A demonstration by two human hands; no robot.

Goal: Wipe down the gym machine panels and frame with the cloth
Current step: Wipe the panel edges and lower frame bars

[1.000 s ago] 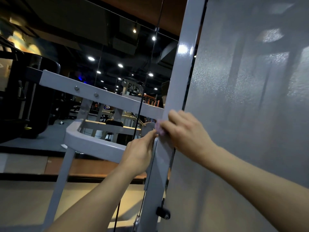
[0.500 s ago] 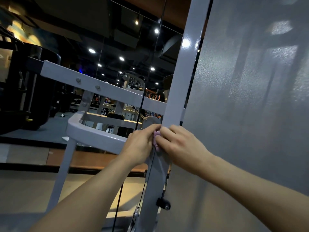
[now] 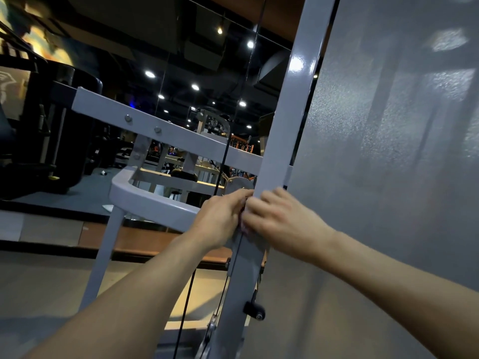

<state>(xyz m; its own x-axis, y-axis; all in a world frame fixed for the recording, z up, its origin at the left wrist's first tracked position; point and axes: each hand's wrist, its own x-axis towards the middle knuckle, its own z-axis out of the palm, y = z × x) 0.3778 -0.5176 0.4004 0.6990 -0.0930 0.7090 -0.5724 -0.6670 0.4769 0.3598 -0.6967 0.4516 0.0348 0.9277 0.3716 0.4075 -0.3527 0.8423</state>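
A grey machine frame [image 3: 290, 130] stands on a pale floor [image 3: 46, 286] at the lower left of the picture, one slanted leg [image 3: 99, 257] running down to it. Behind, at middle left, a raised dark platform [image 3: 59, 198] carries a black machine [image 3: 54, 141] and a small white scrap [image 3: 108, 208], possibly paper.
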